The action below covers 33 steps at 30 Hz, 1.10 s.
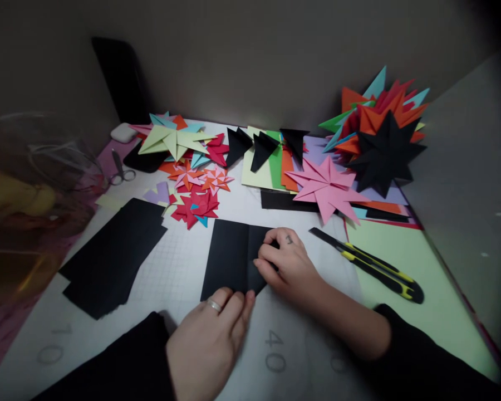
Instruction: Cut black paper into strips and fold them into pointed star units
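A sheet of black paper (pixel 229 253) lies flat before me, with a crease running up its middle. My left hand (pixel 212 334), a ring on one finger, presses its bunched fingers on the paper's near edge. At the right side, my right hand (pixel 290 264) is closed with curled fingers over the paper, whose lower right corner looks folded in. Its thumb side hides part of that edge. To the left lies a stack of cut black paper (pixel 117 256). A yellow and black utility knife (pixel 371 267) rests to the right, its blade end pointing towards the paper.
Folded paper stars (pixel 175 139) crowd the back left, near scissors (pixel 122 171). Folded black pieces (pixel 264 149) lie at the back middle. A pink star (pixel 328 186) and a black star (pixel 387 153) sit back right. Pale green paper (pixel 417 250) covers the right side.
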Available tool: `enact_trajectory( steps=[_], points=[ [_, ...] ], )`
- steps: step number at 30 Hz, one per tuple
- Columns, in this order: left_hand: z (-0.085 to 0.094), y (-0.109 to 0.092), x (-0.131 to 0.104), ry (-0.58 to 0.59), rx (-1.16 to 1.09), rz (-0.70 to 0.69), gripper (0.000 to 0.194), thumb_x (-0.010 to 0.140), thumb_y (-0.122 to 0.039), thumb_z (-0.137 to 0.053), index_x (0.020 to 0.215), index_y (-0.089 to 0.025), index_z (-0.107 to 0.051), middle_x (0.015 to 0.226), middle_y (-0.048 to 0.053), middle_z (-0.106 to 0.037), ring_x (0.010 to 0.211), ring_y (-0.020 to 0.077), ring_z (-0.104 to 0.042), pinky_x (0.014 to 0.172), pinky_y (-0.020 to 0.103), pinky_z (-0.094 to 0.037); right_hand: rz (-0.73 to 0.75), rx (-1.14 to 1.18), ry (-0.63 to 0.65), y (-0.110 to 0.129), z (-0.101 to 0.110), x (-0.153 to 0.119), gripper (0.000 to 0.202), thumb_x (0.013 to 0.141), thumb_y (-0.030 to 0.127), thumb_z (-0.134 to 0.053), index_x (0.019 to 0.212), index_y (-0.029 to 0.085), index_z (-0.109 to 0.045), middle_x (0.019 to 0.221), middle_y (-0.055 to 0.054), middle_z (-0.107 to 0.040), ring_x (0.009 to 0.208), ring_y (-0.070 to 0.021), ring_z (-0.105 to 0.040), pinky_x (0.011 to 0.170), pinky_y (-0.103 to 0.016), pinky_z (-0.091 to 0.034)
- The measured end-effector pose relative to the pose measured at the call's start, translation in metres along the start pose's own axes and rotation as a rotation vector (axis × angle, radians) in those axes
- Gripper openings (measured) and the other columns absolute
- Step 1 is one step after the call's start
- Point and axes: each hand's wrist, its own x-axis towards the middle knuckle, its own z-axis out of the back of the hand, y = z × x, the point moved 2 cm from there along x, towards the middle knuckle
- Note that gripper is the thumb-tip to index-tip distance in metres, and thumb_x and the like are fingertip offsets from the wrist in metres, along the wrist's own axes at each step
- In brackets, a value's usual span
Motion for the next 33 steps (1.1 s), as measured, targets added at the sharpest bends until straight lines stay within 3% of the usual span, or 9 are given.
enact_trajectory(
  steps=[13,23,29,33],
  points=[
    [0.0030,-0.0046,-0.0003,0.045,0.050,-0.039,0.043,0.082,-0.008,-0.038,0.123,-0.005,-0.049,0.103,0.012,-0.061,0.095,0.0237,-0.053,0.069,0.031,-0.050,-0.063,-0.169,0.012,0.0084,-0.0044,0.0011,0.011,0.082,0.025,-0.051,0.075,0.021,-0.059,0.096,-0.007,-0.048,0.097,-0.0249,-0.039,0.079,-0.039,-0.032],
    [0.0032,-0.0097,-0.0035,-0.122,0.033,-0.063,0.034,0.087,-0.008,-0.034,0.113,-0.003,-0.056,0.100,0.013,-0.064,0.094,0.0248,-0.055,0.067,0.032,-0.051,-0.066,-0.211,-0.002,0.0098,-0.0061,0.0010,0.011,0.082,0.024,-0.050,0.076,0.021,-0.059,0.096,-0.007,-0.049,0.096,-0.0246,-0.039,0.078,-0.038,-0.031],
    [0.0023,-0.0078,-0.0006,-0.113,0.021,0.016,0.035,0.090,-0.015,-0.038,0.120,-0.003,-0.052,0.099,0.013,-0.064,0.090,0.0252,-0.057,0.060,0.031,-0.051,-0.066,-0.209,-0.012,0.0100,-0.0064,0.0005,0.011,0.081,0.024,-0.050,0.076,0.021,-0.059,0.095,-0.007,-0.049,0.096,-0.0243,-0.039,0.078,-0.037,-0.031],
    [0.0014,-0.0069,0.0000,-0.090,0.038,0.013,0.033,0.090,-0.013,-0.037,0.114,-0.005,-0.056,0.098,0.013,-0.064,0.089,0.0239,-0.058,0.058,0.029,-0.050,-0.064,-0.211,-0.011,0.0099,-0.0064,0.0002,0.011,0.081,0.025,-0.050,0.076,0.021,-0.058,0.095,-0.007,-0.048,0.096,-0.0245,-0.039,0.077,-0.037,-0.031]
  ],
)
